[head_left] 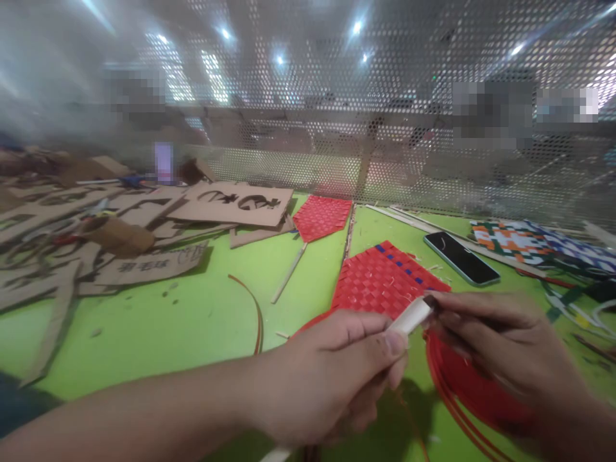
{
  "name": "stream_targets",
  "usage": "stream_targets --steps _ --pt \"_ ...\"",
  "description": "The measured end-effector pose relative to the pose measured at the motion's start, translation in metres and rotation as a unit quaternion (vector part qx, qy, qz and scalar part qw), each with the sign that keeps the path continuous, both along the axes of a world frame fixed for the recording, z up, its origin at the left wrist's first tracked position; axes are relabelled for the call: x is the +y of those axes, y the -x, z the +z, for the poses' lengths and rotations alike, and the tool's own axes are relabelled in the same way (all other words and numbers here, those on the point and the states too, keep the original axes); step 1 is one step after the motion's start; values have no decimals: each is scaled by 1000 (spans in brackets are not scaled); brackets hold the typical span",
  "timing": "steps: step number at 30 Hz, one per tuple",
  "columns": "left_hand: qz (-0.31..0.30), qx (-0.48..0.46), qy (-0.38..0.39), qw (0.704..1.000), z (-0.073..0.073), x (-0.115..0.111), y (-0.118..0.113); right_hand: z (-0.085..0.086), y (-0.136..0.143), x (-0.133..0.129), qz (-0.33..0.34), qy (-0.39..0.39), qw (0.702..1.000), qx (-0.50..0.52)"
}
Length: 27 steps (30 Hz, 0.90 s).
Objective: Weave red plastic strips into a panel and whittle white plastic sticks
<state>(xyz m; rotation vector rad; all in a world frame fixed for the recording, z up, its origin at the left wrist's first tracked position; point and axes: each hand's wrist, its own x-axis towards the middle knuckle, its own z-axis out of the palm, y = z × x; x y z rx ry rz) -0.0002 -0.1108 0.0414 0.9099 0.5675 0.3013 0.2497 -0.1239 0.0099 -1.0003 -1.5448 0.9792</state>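
My left hand [337, 372] is wrapped round a pale flat stick [411, 317], which slants up to the right out of the fist. At its far end my right hand [505, 340] pinches a small dark piece, too blurred to name. Behind the hands lies a red woven fan-shaped piece [380, 279] with a row of blue squares along its upper edge; the hands hide its lower part. A coil of red strip [445, 385] rests on the table below my right hand.
A smaller red woven fan [323, 217] with a stick handle lies farther back. Cut cardboard [231, 202] and a cardboard tube [115, 235] pile up at left. A phone [462, 258], wood strips and woven pieces [510, 240] lie at right. A perforated screen [308, 128] bounds the green table.
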Motion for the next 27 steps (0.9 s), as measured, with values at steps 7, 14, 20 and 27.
stream_targets --steps 7,14,20,27 --pt "-10 0 -1 1000 1 0 1 4 1 0 0 -49 998 -30" --pt "-17 21 19 999 -1 0 0 18 -7 -1 6 -165 976 -143" --pt "-28 38 40 998 -3 3 -1 21 -16 8 69 -214 952 -206" --pt "-13 3 44 999 -4 -2 0 17 -6 1 29 -162 977 -136"
